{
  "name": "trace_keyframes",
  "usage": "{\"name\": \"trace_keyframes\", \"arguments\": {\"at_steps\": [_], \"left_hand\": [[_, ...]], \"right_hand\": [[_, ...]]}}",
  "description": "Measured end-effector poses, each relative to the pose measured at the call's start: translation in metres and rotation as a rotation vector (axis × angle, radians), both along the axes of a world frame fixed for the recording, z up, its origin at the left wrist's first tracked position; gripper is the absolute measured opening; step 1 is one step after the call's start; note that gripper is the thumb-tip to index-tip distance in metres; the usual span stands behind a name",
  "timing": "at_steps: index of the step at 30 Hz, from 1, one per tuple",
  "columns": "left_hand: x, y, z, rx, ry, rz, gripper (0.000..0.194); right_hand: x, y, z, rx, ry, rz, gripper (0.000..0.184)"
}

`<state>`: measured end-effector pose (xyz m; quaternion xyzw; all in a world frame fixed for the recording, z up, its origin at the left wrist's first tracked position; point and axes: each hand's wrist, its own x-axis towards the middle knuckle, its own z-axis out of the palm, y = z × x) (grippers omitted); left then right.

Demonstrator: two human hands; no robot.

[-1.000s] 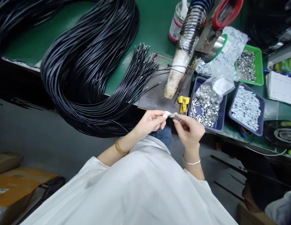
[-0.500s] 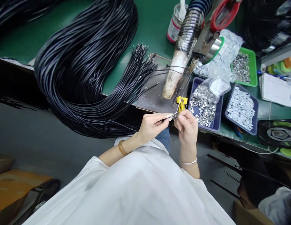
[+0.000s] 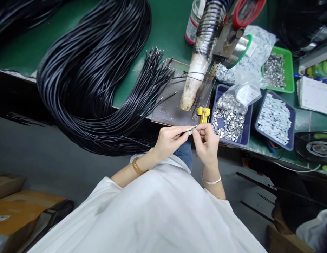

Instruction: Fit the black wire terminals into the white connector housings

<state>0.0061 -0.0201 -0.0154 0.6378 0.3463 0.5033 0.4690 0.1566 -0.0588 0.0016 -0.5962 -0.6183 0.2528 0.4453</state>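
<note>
My left hand (image 3: 170, 139) pinches a thin black cable (image 3: 184, 132) close to its end, just off the front edge of the bench. Fingertip to fingertip with it, my right hand (image 3: 207, 142) is closed at the same cable end; what lies between its thumb and finger is too small to make out. Right behind the right hand stands a yellow clip-like tool (image 3: 203, 113) with a thin wire at it. To the left, a thick bundle of black cables (image 3: 100, 80) lies bent round, its stripped ends (image 3: 159, 66) fanned over a dark board (image 3: 165, 110).
A flexible duct (image 3: 197, 66) hangs over the board beside a solder spool (image 3: 238, 52) and red-handled scissors (image 3: 249, 12). On the right are a blue tray of metal pieces (image 3: 247, 131), a tray of pale pieces (image 3: 275, 117), a green tray (image 3: 288, 68) and a jar (image 3: 191, 31).
My right hand lifted off the cable end towards the yellow tool, then came back left to meet my left fingertips. My left hand stayed nearly in place; the view shifted slightly.
</note>
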Motion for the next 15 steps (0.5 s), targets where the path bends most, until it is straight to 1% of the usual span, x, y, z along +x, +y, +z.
{"name": "trace_keyframes", "arguments": {"at_steps": [2, 3, 5, 6, 8, 10, 12, 15], "left_hand": [[0.001, 0.000, 0.000, 0.058, 0.002, 0.010, 0.018], [0.002, 0.000, 0.000, 0.051, -0.001, 0.028, 0.017], [0.003, 0.001, 0.001, -0.011, -0.011, 0.077, 0.015], [0.003, 0.002, 0.001, -0.047, -0.017, 0.096, 0.013], [0.004, 0.006, 0.001, -0.104, -0.030, 0.097, 0.011], [0.004, 0.009, 0.002, -0.161, -0.073, 0.062, 0.011], [0.005, 0.013, 0.002, -0.239, -0.145, 0.014, 0.011], [0.006, 0.017, 0.001, -0.325, -0.212, -0.040, 0.012]], "right_hand": [[0.001, 0.000, -0.002, 0.006, 0.127, -0.083, 0.014], [0.001, 0.000, -0.002, 0.045, 0.177, -0.144, 0.014], [0.002, -0.001, -0.001, 0.174, 0.251, -0.239, 0.012], [0.003, -0.001, -0.001, 0.237, 0.274, -0.259, 0.012], [0.003, -0.002, 0.000, 0.293, 0.285, -0.261, 0.018], [0.002, -0.003, -0.001, 0.272, 0.248, -0.259, 0.019], [0.001, -0.003, -0.005, 0.248, 0.179, -0.259, 0.014], [0.000, 0.000, -0.012, 0.259, 0.068, -0.206, 0.006]]}}
